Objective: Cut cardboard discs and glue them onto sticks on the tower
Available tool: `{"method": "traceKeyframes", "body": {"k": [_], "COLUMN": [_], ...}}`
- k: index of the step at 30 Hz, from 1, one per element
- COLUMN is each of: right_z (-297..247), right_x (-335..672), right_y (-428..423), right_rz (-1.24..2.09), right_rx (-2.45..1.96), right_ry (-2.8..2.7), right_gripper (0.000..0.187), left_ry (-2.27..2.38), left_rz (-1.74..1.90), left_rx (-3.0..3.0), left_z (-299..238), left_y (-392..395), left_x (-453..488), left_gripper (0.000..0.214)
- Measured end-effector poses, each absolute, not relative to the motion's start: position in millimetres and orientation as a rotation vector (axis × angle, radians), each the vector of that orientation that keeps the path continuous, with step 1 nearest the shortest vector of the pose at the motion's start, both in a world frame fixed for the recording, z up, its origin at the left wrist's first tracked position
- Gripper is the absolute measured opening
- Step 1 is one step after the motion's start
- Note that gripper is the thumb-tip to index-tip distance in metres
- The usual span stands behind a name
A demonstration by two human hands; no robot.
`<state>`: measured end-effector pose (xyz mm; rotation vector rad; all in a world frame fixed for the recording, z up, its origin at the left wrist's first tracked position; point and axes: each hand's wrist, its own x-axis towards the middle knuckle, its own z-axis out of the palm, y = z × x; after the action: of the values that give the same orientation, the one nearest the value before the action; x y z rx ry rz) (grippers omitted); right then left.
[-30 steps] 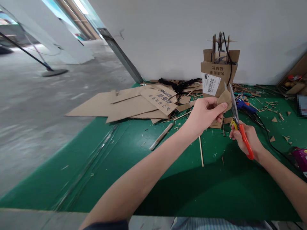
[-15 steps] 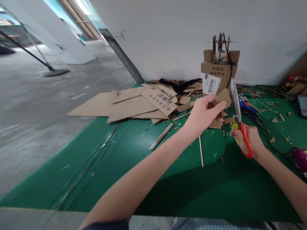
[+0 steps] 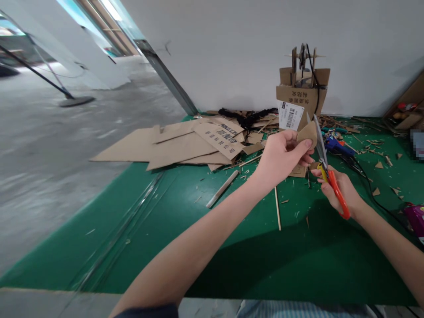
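Observation:
My left hand (image 3: 281,157) pinches a small rounded piece of brown cardboard (image 3: 307,134), held up above the green mat (image 3: 198,247). My right hand (image 3: 338,190) grips red-handled scissors (image 3: 326,163); their blades point up and lie against the right edge of the cardboard piece. Right behind both hands stands a cardboard box model (image 3: 300,95) with a barcode label, upright sticks and a black cable.
Flat cardboard sheets (image 3: 179,143) lie piled at the mat's far left. A wooden stick (image 3: 277,207) and a pale rod (image 3: 222,188) lie below my left hand. A blue glue gun (image 3: 338,147) and cardboard scraps sit to the right, a pink object (image 3: 416,221) at the right edge.
The scissors' blades closed beside the cardboard half a second ago, then opened and slid left back onto its edge. My left hand moved slightly up with the piece.

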<state>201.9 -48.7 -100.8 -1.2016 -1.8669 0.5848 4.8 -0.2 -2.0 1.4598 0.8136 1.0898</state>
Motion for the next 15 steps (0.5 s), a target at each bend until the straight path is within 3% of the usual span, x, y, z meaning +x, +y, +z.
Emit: {"method": "traceKeyframes", "body": {"k": [15], "right_z": [-98.6], "right_x": [202.1], "right_y": [-49.8], "right_rz": [0.623], "right_rx": [-1.163], "right_ry": [-1.849], "right_gripper": [0.064], "left_ry": [0.788], "left_rz": [1.078], "left_rx": [1.395], "left_z": [0.0], "left_y": [-3.2], "left_x": [6.2], "left_gripper": [0.017]}}
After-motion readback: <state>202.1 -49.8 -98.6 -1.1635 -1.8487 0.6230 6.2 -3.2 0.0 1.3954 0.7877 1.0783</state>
